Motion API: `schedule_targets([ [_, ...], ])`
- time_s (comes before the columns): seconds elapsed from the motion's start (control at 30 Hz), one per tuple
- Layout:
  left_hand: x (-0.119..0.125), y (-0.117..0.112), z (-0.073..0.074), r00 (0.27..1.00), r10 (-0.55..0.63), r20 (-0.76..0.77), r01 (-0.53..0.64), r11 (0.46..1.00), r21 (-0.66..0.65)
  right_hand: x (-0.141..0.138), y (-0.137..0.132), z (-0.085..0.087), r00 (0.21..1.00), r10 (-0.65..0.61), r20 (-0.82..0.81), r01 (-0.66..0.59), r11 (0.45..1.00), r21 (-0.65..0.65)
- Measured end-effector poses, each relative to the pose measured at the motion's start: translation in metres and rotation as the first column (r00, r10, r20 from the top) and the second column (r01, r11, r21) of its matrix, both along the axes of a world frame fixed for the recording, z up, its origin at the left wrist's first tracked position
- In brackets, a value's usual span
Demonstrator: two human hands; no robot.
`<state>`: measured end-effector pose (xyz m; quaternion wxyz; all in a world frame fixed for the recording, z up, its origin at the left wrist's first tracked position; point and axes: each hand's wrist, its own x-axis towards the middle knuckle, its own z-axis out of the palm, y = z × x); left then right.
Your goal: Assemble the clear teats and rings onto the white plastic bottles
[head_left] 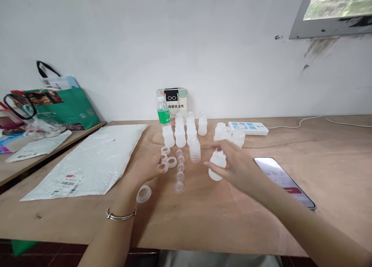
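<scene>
My left hand is closed at the edge of a clear plastic ring, fingertips pinching its rim. More clear rings, including one, lie close around it, and a larger ring lies near my wrist. My right hand curls its thumb and forefinger around a white plastic bottle, which rests on the table. Between my hands runs a column of small clear discs. Just behind it stand a stack of clear domed caps and several capped white bottles.
A phone with a running timer lies by my right forearm. Behind it are more white bottles and a power strip. A water bottle and paper bag stand near the wall. Leftward lies a white mailing bag.
</scene>
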<state>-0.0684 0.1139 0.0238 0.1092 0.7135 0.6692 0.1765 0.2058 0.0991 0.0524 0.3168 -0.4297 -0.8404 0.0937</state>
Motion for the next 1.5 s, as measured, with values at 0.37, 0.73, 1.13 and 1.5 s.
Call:
schedule_targets([
  [0.37, 0.017, -0.004, 0.015, 0.981, -0.137, 0.135, 0.112, 0.978, 0.178, -0.075, -0.002, -0.084, 0.944, 0.295, -0.146, -0.324, 0.910, -0.258],
  [0.73, 0.052, -0.018, 0.021, 0.618, -0.363, 0.697, 0.215, 0.931, 0.294, -0.036, -0.011, -0.032, 0.566, 0.136, -0.813, -0.563, 0.784, -0.261],
  [1.13, 0.086, -0.018, -0.006, 0.416, -0.413, 0.810, 0.228, 0.910, 0.347, -0.014, 0.007, -0.021, 0.905, 0.111, -0.411, -0.071, 0.991, 0.112],
  [1.5, 0.087, -0.012, -0.009, 0.469, -0.505, 0.725, 0.174, 0.857, 0.485, -0.016, -0.001, -0.029, 0.814, 0.155, -0.560, -0.200, 0.980, -0.019],
])
